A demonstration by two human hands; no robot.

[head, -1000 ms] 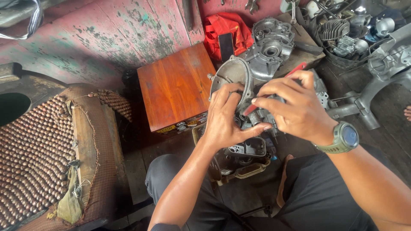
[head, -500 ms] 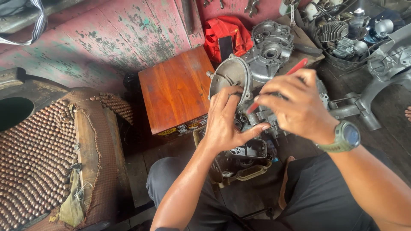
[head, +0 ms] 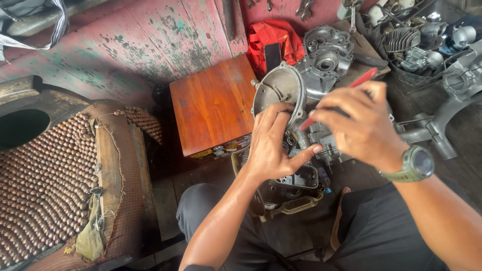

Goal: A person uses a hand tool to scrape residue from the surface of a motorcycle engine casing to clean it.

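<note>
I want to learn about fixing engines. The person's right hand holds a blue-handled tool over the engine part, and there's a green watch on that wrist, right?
Not quite. The head view shows the tool in the right hand has a red handle, not blue. The rest holds: it is over the metal engine part, and a green watch is on that wrist.

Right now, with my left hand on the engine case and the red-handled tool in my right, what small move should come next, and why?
Probably keep the left hand braced on the engine case and ease the red-handled tool tip down into the spot by your left thumb. The right hand holds it angled toward that point, but where the tip sits is hidden.
</note>
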